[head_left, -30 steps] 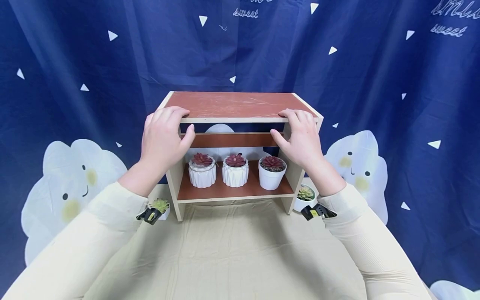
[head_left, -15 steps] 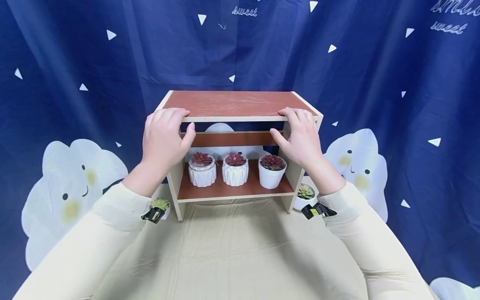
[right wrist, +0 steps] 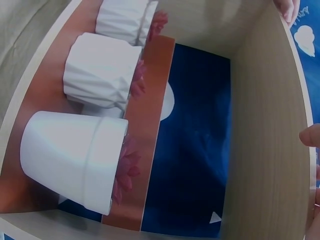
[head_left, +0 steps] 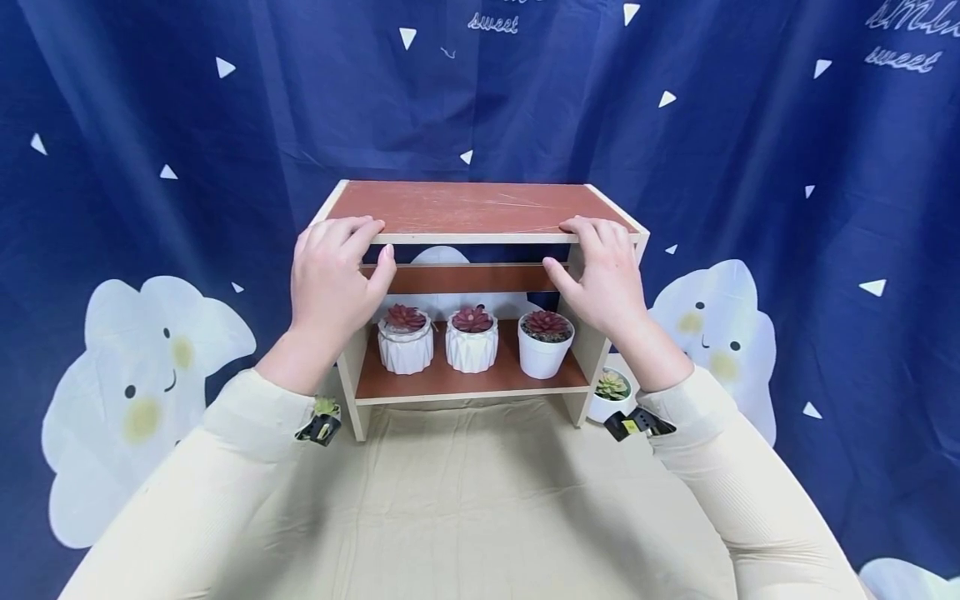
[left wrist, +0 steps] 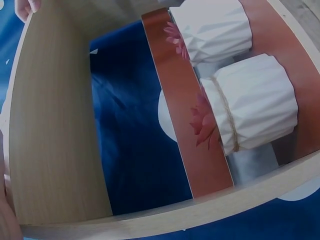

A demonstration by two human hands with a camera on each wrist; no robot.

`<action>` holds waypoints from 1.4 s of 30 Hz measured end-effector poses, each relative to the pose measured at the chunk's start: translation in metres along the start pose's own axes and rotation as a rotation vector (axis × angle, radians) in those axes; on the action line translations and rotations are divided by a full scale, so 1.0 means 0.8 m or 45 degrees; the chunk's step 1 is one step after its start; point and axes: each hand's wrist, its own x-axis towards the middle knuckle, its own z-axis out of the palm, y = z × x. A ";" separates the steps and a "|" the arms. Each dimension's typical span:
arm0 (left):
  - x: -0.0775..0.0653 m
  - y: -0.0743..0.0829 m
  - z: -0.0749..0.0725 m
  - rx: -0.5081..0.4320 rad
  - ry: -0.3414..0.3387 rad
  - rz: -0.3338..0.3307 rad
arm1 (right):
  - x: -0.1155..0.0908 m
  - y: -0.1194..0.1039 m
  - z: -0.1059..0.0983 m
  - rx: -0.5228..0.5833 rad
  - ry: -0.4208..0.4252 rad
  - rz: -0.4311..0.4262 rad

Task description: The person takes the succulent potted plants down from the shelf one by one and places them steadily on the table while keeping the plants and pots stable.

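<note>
A small two-tier wooden shelf (head_left: 465,206) with a reddish-brown top stands in front of me. At its top front edge, my left hand (head_left: 330,279) grips the left end, fingers over the board and thumb below the edge. My right hand (head_left: 606,279) holds the right end the same way. On the lower board sit three white pots with red succulents: a ribbed pot with twine (head_left: 406,350) at left, another ribbed pot (head_left: 472,350) in the middle and a smooth pot (head_left: 543,357) at right. Both wrist views look beneath the top board (left wrist: 55,125), pots tipped sideways by the camera angle.
A green succulent in a white pot (head_left: 609,400) stands just right of the shelf. Left of it, another green succulent (head_left: 326,406) is mostly hidden by my left wrist. Beige cloth (head_left: 465,500) covers the table; a blue curtain (head_left: 465,92) hangs behind.
My left forearm and wrist have shifted slightly to the right, covering more of the left green succulent. Both hands keep their places on the shelf, and the pots have not moved.
</note>
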 end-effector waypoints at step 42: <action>-0.001 0.001 0.002 -0.020 0.036 -0.004 | 0.004 -0.001 -0.010 0.020 0.039 -0.038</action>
